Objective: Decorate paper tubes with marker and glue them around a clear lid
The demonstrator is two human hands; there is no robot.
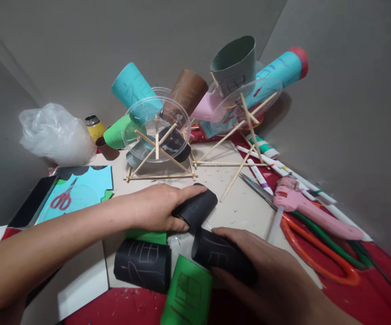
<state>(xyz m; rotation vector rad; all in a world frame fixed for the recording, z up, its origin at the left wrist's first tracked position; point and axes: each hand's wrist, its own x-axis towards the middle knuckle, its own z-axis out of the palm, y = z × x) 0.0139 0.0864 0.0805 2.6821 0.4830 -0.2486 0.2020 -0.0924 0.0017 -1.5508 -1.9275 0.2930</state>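
Observation:
My left hand (163, 205) is closed around an upper black paper tube (200, 206), thumb below and fingers over the top. My right hand (254, 257) grips a second black paper tube (220, 255) from the right side; its left end almost meets the first tube. Left of it lies another black tube (143, 265) with pinkish writing, and in front a green paper tube (190, 289) with dark writing. Something clear and shiny (181, 246) shows between these tubes; I cannot tell how they are joined.
A stick-framed wheel (157, 135) with coloured paper cups stands behind, beside a second stick frame (229, 164). To the right lie a pink glue gun (317, 214), orange-handled scissors (317, 257) and markers (259, 176). At left are red scissors (62, 198) and a plastic bag (58, 135).

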